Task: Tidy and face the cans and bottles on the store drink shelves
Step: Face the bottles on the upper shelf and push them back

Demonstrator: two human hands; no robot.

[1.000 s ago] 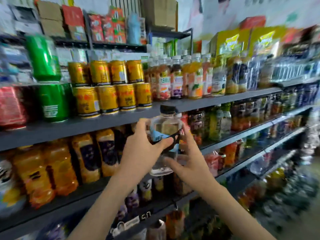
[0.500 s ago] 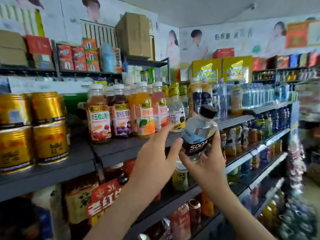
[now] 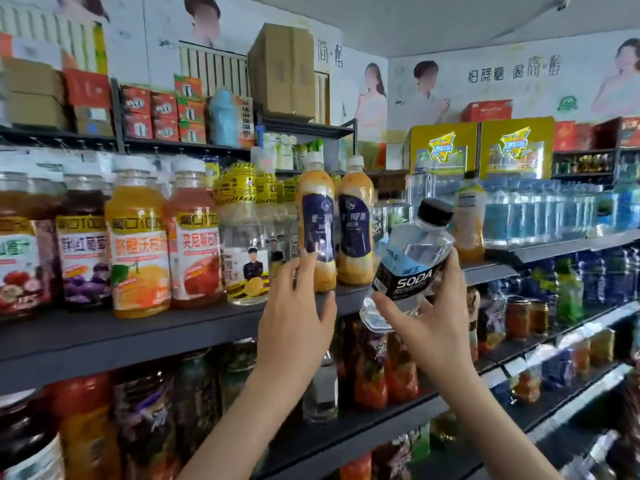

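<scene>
My right hand point(image 3: 431, 318) grips a clear soda water bottle point(image 3: 412, 261) with a black cap and a black and blue "SODA" label, tilted to the right in front of the upper dark shelf point(image 3: 145, 336). My left hand point(image 3: 294, 313) is raised beside it, fingers apart, its fingertips touching an orange juice bottle with a navy label point(image 3: 317, 216) that stands on the shelf. A matching second bottle point(image 3: 356, 220) stands just to its right. More soda bottles point(image 3: 388, 220) show behind, partly hidden.
Juice bottles with fruit labels point(image 3: 138, 251) and a clear lemon-water bottle point(image 3: 244, 247) fill the shelf to the left. Blue water bottles point(image 3: 540, 216) line the right shelf. Lower shelves point(image 3: 381, 431) hold more drinks. Cardboard boxes point(image 3: 282, 69) sit on top.
The view has swung right and up along the shelf. The soda bottle has risen and moved right in my right hand; my left hand has let go of it and reached the navy-label juice bottle.
</scene>
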